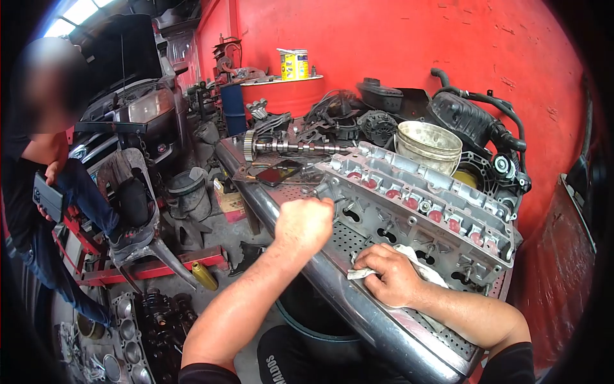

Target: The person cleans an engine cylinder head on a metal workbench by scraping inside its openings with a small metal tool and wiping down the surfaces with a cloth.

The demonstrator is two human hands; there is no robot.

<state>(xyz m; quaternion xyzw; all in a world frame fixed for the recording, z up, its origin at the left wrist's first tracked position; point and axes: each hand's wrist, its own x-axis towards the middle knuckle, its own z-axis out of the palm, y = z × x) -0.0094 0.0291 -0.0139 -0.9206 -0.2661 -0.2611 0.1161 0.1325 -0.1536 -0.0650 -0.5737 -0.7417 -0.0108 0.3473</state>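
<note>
My left hand (306,224) is closed in a fist at the left end of a grey metal cylinder head (416,221). A short dark piece pokes out by its fingers; what it is, I cannot make out. My right hand (387,276) rests on the perforated metal bench top (350,246), its fingers curled over a whitish rag (419,261). Part of that rag lies against the cylinder head's lower side. Several reddish round parts show in the openings along the head. Beyond my left hand lies a phone-like dark slab (279,173).
A camshaft with a toothed pulley (249,146) lies at the bench's far end. A dirty white bucket (430,146) and black engine parts stand behind the head. On the left, a person (48,166) holds a phone (48,197). An engine block (131,336) sits on the floor.
</note>
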